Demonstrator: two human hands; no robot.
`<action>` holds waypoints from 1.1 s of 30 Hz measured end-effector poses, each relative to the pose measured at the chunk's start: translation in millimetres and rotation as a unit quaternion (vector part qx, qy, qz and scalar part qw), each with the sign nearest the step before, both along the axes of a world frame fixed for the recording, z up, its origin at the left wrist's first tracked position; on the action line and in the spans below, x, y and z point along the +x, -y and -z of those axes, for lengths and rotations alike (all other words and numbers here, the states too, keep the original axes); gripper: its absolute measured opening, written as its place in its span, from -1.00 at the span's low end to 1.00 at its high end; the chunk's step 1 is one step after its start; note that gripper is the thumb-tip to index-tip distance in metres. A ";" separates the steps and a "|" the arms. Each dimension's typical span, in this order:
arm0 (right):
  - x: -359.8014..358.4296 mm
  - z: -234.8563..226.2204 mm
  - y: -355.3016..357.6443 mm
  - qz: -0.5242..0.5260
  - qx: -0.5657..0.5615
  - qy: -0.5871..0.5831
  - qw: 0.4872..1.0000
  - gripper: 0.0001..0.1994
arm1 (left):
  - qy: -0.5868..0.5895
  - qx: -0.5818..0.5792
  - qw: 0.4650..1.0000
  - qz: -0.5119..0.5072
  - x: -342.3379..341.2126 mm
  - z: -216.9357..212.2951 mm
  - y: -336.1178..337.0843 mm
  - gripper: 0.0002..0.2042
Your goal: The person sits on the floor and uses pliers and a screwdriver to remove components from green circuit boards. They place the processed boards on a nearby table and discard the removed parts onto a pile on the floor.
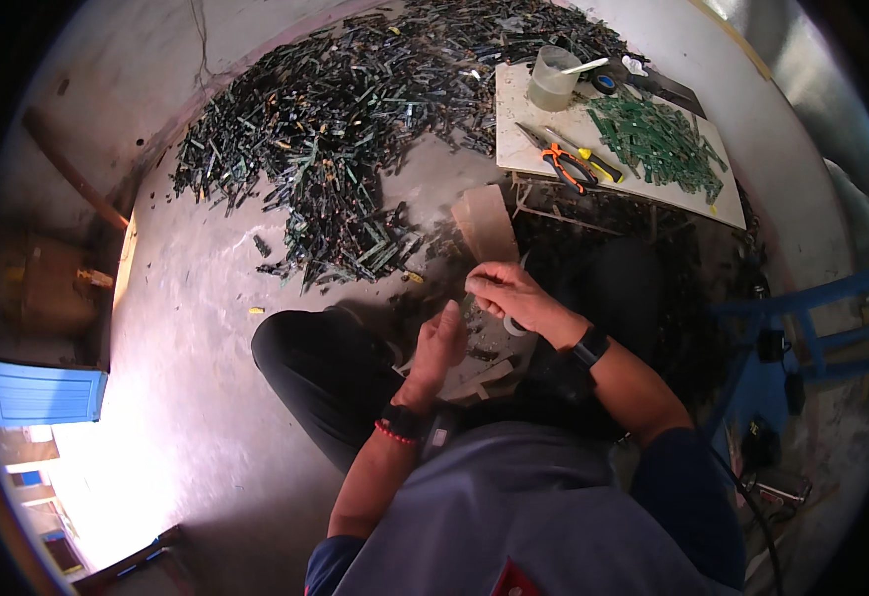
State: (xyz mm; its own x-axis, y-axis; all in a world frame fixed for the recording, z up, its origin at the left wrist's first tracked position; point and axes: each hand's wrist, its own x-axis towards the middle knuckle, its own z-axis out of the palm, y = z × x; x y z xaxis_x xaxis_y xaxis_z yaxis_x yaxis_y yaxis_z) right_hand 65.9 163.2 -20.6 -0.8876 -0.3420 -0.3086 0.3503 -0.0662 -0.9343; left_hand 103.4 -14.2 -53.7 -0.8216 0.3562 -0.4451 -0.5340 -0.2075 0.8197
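Both my hands are close together in front of my lap, between my bent knees. My right hand (510,294) is curled with thumb and fingers pinched; anything small between them is too hard to see. Just left of it and slightly nearer, my left hand (439,340) is closed with its thumb up, and its fingers are mostly hidden. A brown board-like piece (486,224) is just beyond my hands. To the right, a low white tabletop (510,149) bears a heap of green strips (659,142), orange-and-black pliers (561,163) and a yellow-and-black handled tool (598,165).
A large pile of dark strips (345,139) spreads over the floor ahead. On the tabletop stand a clear cup of liquid (552,87) holding a white stick (585,67), and a black tape roll (604,83). A blue frame (820,328) is at my right.
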 end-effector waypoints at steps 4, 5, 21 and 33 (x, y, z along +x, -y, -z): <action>-3.1 0.8 -5.7 -0.017 -0.031 0.007 0.999 -0.85 | 0.080 0.064 0.994 -0.046 0.4 5.7 6.4 -0.55; -3.8 1.2 -5.7 -0.020 -0.040 0.000 0.999 -0.85 | 0.105 0.073 0.990 -0.054 0.2 8.7 8.4 -0.55; -7.3 12.5 -16.5 -0.020 0.064 -0.089 0.994 -0.81 | 0.130 0.088 0.987 -0.037 -0.1 14.1 6.9 -0.64; -8.5 16.0 -17.4 -0.010 0.061 -0.095 0.994 -0.84 | 0.133 0.111 0.984 -0.029 -0.3 13.4 7.3 -0.64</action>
State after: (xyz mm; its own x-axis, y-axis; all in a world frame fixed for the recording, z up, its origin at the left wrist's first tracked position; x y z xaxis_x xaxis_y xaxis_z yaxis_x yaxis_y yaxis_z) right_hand 57.4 180.5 -36.7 -0.9269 -0.3311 -0.1770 0.1675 0.0572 -0.9842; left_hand 103.1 -21.5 -67.0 -0.7084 0.4250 -0.5636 -0.7055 -0.4027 0.5832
